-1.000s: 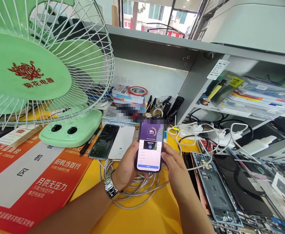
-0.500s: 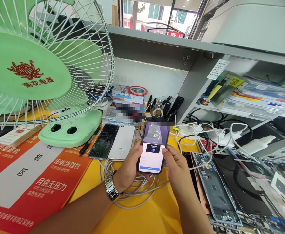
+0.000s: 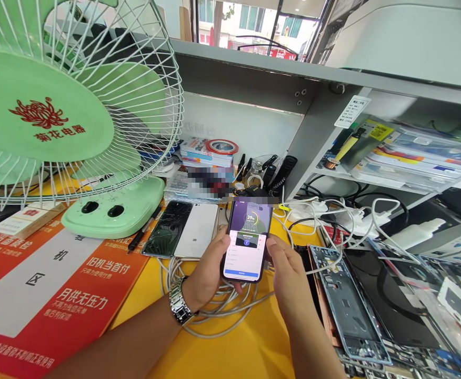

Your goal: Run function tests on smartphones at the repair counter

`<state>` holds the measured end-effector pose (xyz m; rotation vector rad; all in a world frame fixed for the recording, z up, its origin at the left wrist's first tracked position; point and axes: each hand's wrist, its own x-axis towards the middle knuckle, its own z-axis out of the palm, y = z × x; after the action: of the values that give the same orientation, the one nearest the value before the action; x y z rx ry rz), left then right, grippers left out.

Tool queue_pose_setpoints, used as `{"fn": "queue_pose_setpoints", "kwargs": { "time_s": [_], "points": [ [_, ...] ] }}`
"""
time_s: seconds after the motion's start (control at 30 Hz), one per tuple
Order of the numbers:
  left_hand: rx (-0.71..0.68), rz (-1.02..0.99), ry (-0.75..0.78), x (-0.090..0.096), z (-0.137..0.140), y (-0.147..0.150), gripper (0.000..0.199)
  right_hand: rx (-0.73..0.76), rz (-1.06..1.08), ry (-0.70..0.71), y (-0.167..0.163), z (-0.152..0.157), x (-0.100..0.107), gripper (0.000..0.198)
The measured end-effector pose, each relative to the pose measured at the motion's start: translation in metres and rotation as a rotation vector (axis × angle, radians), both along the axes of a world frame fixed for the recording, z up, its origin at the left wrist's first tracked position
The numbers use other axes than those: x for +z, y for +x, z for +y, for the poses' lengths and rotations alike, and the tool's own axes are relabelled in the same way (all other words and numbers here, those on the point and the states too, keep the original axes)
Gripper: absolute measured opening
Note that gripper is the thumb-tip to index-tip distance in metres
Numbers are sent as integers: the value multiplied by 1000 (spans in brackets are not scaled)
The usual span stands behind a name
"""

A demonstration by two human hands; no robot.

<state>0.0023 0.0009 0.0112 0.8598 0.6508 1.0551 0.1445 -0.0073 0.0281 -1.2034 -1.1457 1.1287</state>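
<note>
A lit smartphone (image 3: 243,258) is held upright above the yellow table, its screen showing "39%" in a ring on purple and a dark pop-up below. My left hand (image 3: 211,263), with a metal watch (image 3: 180,301) on the wrist, is wrapped round the phone's left side. At the right edge my right hand (image 3: 288,268) grips the phone too, its thumb beside the screen and its other fingers hidden behind. Loops of grey cable (image 3: 214,321) lie under the phone. To the left rest a cracked black phone (image 3: 168,229) and a white phone (image 3: 197,230).
A green fan (image 3: 112,205) stands at left on a red printed mat (image 3: 76,284). Boxes with a roll of tape (image 3: 222,147) sit at the back. At right lie tangled white cables, a blue phone frame (image 3: 349,305) and a dark screen panel (image 3: 388,300), below a grey shelf.
The right thumb has moved off the screen to the phone's right edge. The pop-up on the screen looks slightly different, and the purple area has shifted. The left hand keeps its hold.
</note>
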Motion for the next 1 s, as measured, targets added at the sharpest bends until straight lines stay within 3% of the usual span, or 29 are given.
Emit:
{"fn": "queue_pose_setpoints", "kwargs": {
  "time_s": [1.0],
  "points": [
    [14,39,-58,5,-1,1,48,-4,-87,-11,-2,-2,5,25]
  ]
}}
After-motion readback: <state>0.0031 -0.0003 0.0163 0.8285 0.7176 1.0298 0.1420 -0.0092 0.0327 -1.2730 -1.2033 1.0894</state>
